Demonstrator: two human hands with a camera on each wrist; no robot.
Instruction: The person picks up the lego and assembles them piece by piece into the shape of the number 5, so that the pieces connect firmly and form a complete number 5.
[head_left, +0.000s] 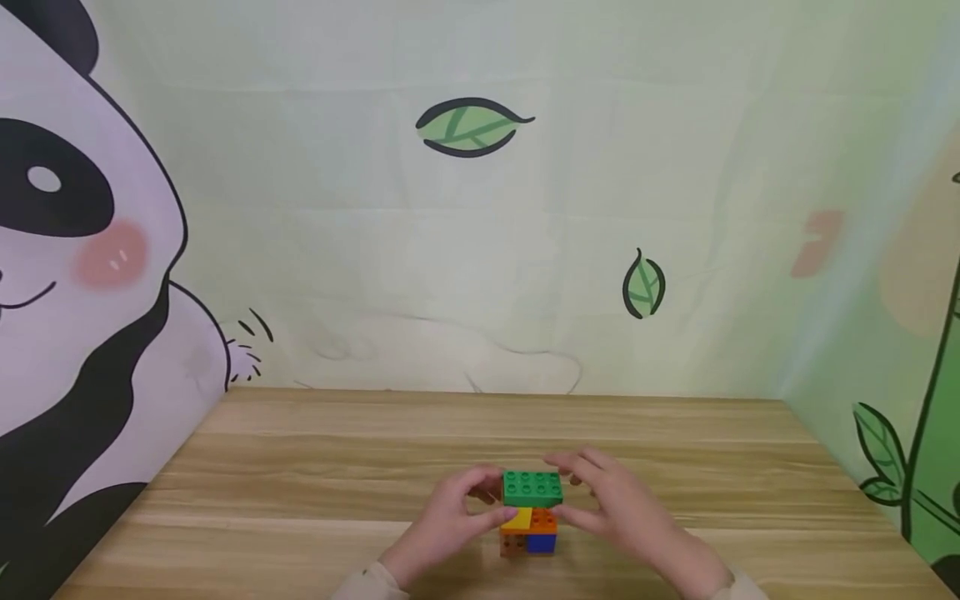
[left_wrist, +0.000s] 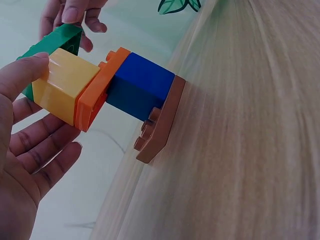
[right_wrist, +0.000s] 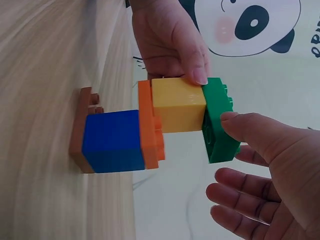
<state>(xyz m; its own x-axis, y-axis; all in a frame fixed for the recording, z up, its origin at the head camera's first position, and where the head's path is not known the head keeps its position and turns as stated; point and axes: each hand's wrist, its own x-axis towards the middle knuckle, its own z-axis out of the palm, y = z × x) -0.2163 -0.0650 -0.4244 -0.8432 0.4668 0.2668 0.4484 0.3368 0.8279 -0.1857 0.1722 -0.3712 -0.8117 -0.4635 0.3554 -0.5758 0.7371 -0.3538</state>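
A stack of toy building bricks stands on the table. At its base lies a flat brown brick, with a blue block on one part of it. An orange brick rests on the blue block, overhanging the brown studs. Above that sits a yellow block, offset to the left, topped by a green brick reaching out to the right. My left hand grips the yellow block, thumb on its front and fingers behind. With thumb and index finger, my right hand pinches the green brick's right end; its other fingers are spread.
The wood-grain table extends around the stack. A pale backdrop with a printed panda and leaves rises behind it and along both sides.
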